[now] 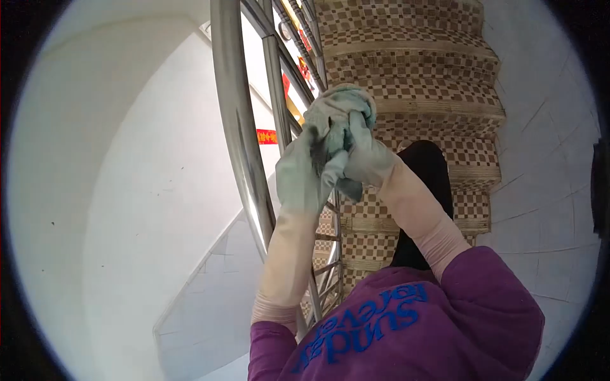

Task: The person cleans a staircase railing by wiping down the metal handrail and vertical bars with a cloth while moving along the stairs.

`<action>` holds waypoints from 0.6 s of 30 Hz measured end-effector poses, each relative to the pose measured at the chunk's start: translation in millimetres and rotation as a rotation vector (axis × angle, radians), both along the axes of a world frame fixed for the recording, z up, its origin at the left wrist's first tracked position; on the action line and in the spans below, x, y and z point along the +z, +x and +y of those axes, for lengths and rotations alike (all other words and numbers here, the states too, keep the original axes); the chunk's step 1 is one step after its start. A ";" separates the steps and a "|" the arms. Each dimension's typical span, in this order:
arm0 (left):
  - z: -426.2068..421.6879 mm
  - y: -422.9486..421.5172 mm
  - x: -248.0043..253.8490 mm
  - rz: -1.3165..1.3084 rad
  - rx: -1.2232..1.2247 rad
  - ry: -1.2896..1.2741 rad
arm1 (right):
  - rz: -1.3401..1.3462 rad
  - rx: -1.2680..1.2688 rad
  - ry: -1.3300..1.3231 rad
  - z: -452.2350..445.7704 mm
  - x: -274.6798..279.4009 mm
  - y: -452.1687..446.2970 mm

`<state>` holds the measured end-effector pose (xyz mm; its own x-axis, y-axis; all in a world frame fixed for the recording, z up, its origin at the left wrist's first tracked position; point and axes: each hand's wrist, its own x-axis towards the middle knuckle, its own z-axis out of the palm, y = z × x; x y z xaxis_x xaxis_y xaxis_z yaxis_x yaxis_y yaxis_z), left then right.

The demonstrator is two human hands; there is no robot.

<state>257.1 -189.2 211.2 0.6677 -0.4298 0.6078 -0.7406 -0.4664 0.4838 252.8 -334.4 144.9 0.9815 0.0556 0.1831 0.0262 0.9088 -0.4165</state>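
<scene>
Gloved left hand point(297, 170) and gloved right hand point(370, 152), fingers of both clenched on one crumpled, pale green cloth point(340, 108), beside smooth, curved metal railing point(236, 114), above checker-patterned stairs point(419, 95).

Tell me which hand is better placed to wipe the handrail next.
Left, I'd judge. The left hand is nearer the handrail, while the right hand is farther off, toward the stairs. Both hold the cloth, so the right would need to let go.
</scene>
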 end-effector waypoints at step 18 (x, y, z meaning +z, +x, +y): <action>18.0 25.0 32.2 1.312 -0.488 -0.944 | 0.704 -0.119 -0.247 -24.1 -39.6 -56.5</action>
